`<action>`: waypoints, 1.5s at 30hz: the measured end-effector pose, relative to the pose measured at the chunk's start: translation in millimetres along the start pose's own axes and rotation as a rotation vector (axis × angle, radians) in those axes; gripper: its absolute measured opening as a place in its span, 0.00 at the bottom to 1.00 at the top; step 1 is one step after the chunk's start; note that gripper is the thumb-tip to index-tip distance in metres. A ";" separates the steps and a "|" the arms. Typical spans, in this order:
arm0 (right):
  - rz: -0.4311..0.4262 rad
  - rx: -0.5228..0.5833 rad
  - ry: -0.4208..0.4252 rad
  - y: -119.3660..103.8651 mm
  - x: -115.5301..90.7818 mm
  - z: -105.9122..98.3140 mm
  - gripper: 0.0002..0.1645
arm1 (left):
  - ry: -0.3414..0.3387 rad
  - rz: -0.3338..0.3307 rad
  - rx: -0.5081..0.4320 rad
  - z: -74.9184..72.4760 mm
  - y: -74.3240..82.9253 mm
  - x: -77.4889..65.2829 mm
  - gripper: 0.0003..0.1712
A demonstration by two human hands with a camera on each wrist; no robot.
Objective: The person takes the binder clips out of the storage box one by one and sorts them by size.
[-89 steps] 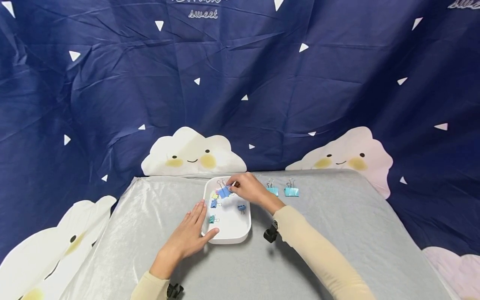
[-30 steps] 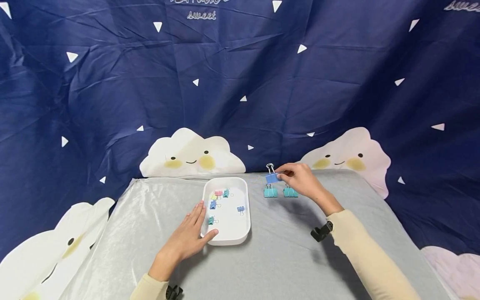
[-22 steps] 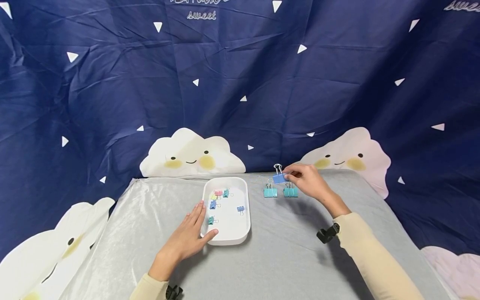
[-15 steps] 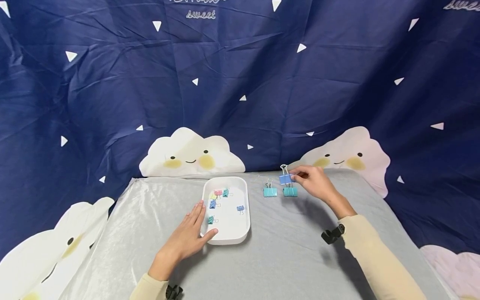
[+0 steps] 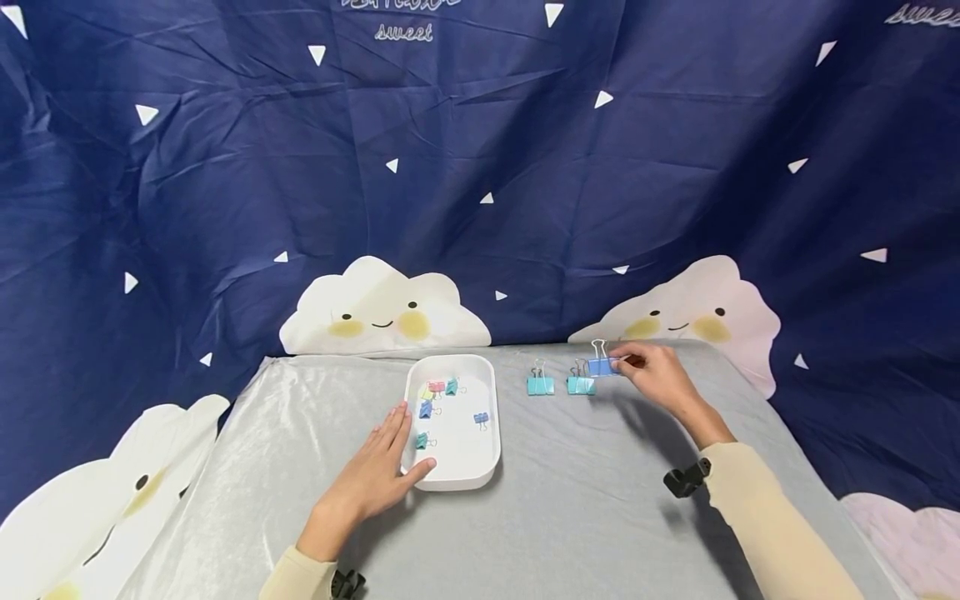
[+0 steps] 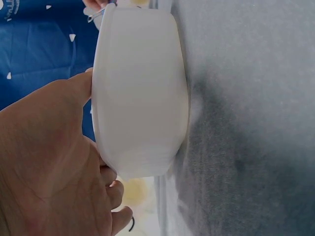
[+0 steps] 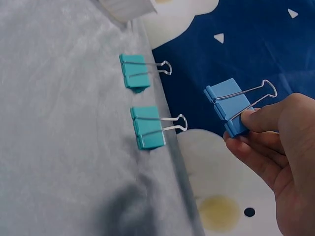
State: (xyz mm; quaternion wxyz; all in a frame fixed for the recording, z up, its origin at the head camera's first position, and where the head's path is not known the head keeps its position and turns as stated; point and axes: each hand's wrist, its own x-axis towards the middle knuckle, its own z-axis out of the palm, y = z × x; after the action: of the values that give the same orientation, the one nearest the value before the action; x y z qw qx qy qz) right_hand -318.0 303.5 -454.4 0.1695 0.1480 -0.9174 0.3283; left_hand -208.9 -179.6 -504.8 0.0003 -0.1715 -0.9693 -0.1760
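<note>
Between thumb and fingers, my right hand (image 5: 660, 379) pinches a large blue binder clip (image 5: 600, 367) by one end, wire handles up. In the right wrist view the blue binder clip (image 7: 227, 98) hangs apart from two teal binder clips. Those stand on the cloth in a row, one teal clip (image 5: 540, 386) nearer the tray and the other teal clip (image 5: 581, 386) beside the held one. My left hand (image 5: 371, 471) rests along the left edge of a white tray (image 5: 461, 482), fingers extended, thumb over its near corner. The left wrist view shows the tray's outer wall (image 6: 142, 93).
Inside the tray lie several small binder clips, among them a pink clip (image 5: 437, 387), a blue clip (image 5: 481, 418) and a teal clip (image 5: 422, 441). Grey cloth (image 5: 570, 517) covers the table. A navy curtain (image 5: 480, 117) with clouds hangs behind its far edge.
My right hand took the large blue clip out of the tray, carried it right past both teal clips and has lowered it beside the right one. My left hand stayed on the tray.
</note>
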 end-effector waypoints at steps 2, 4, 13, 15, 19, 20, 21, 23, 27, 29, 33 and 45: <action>0.003 -0.003 0.011 4.5 -1.7 -0.7 0.10 | 0.000 -0.002 0.002 0.4 -0.2 -0.2 0.57; 0.009 -0.007 0.023 9.0 -2.8 -1.2 0.10 | -0.003 -0.005 0.004 0.8 -0.4 -0.4 0.57; 0.015 -0.011 0.051 23.2 -3.9 0.5 0.09 | 0.004 -0.005 0.003 0.1 0.1 -1.2 0.57; 0.007 -0.012 0.056 26.3 -3.6 2.4 0.09 | 0.003 -0.005 0.003 -0.3 0.2 -1.3 0.57; 0.001 -0.022 0.070 32.1 -3.5 6.3 0.09 | 0.004 0.000 -0.005 -0.9 0.6 -1.1 0.57; 0.002 -0.029 0.073 34.0 -3.5 7.1 0.09 | 0.003 0.001 -0.005 -1.0 0.6 -0.8 0.57; 0.004 -0.030 0.076 35.7 -3.5 7.8 0.09 | 0.004 0.002 -0.007 -0.9 0.5 -0.6 0.57; 0.006 -0.035 0.081 39.3 -3.3 8.7 0.09 | 0.003 0.003 -0.008 -0.9 0.3 -0.1 0.57; 0.002 -0.033 0.076 47.4 -3.1 10.9 0.10 | 0.007 0.006 -0.006 -0.6 -0.5 1.0 0.58; 0.012 -0.037 0.064 51.5 -3.3 12.5 0.10 | 0.009 0.008 -0.007 -0.8 -0.6 1.0 0.58; 0.048 -0.056 0.025 61.0 -5.2 17.0 0.10 | 0.006 0.007 -0.004 -1.6 0.0 0.2 0.57; 0.140 -0.122 -0.012 72.8 -12.2 26.8 0.10 | -0.001 0.000 0.005 -2.0 0.2 -0.6 0.57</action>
State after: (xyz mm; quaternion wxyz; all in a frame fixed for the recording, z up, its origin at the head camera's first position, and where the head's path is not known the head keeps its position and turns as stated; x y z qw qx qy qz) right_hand -340.5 341.9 -519.0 0.1493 0.0748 -0.9447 0.2821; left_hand -208.4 -180.4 -502.9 0.0000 -0.1715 -0.9698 -0.1736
